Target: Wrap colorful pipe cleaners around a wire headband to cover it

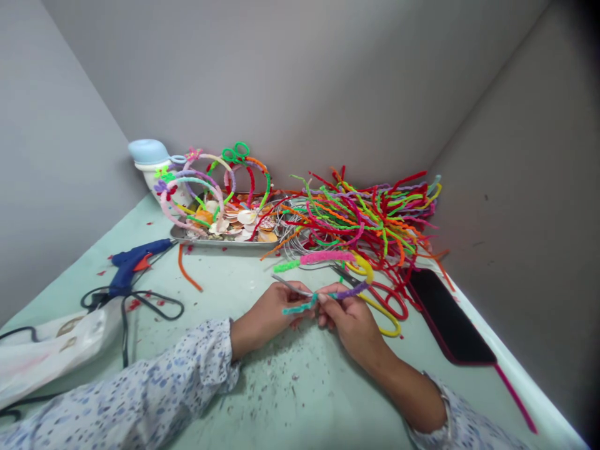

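Between my hands is a curved wire band (328, 257) wrapped in fuzzy pipe cleaner, green, pink, yellow and purple in turn. A stretch of bare grey wire (289, 284) sticks out at its near end. My left hand (269, 315) is closed at that end, by the loose teal pipe cleaner (300, 309); its fingertips are partly hidden. With thumb and fingers, my right hand (354, 322) pinches the band where teal meets purple. Just behind the right hand lie scissors (388, 299) with red and yellow handles, partly covered by the band.
A metal tray (225, 242) holds shells and finished colourful hoops. Right of it spreads a pipe cleaner heap (375, 219) with wire coils. A blue glue gun (129, 265), its cord and a plastic bag (60, 344) lie left. A phone (452, 319) lies near the right edge.
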Demonstrator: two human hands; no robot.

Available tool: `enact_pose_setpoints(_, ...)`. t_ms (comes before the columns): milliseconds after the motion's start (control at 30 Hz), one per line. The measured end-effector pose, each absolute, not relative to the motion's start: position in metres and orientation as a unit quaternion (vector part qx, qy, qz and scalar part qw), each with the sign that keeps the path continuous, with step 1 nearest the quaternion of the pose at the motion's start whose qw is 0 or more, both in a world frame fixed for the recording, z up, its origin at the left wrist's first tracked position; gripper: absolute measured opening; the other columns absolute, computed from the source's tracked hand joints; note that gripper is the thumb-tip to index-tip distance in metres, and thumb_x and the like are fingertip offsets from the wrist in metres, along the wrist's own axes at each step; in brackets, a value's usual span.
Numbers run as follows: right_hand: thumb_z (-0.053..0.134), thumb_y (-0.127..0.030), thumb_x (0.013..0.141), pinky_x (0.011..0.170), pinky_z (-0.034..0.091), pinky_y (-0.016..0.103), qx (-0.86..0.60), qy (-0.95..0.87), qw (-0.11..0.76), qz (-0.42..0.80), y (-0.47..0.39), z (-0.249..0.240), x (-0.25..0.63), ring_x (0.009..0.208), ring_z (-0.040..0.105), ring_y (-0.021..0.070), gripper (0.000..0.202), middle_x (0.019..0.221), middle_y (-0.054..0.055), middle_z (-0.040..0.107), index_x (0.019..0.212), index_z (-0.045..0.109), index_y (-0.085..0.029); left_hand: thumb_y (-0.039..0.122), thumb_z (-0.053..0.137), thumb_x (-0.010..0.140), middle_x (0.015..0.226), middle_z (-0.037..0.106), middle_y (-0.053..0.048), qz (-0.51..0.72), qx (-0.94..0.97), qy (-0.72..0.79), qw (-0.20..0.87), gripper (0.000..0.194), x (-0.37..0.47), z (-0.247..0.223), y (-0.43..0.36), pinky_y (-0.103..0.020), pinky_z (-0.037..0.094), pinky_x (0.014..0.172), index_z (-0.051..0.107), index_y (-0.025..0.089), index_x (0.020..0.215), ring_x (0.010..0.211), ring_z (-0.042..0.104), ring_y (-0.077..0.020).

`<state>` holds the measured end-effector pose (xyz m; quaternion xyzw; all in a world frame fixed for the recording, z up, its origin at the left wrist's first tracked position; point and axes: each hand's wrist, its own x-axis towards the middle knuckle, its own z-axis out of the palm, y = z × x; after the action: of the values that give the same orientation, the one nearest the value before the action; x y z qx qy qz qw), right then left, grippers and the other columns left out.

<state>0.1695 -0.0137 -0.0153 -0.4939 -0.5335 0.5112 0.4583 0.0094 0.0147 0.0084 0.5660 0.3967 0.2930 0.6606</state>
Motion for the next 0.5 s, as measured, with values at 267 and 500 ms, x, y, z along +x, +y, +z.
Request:
enact_pose_setpoints(267,0.054,-0.039,0.087,0.053,0.044,0.025,-0.516,-0.538,0.446,0.496,-0.0148,-0.0114,0.1706,0.052,0.055,0.0131,0.022,0.057,-0.002,0.058,0.082,0.058,-0.018,0.032,0.064,0.077,0.061,0.06,0.0,0.325,0.628,0.399,0.584,0.019,0.0105,0.0012,0.0139,-0.021,0.037,0.053,0.06,0.014,0.074,0.055,0.051,-0.0106)
enact_pose_setpoints(500,0.054,-0.041,0.086,0.053,0.043,0.024,-0.514,-0.534,0.444,0.503,-0.0149,-0.0112,0.1706,0.053,0.054,0.0134,0.023,0.058,-0.003,0.057,0.082,0.057,-0.018,0.019,0.062,0.075,0.065,0.064,0.0,0.327,0.635,0.452,0.534,0.007,0.0119,0.008,0.0127,-0.021,0.04,0.058,0.061,0.014,0.071,0.063,0.056,-0.0124)
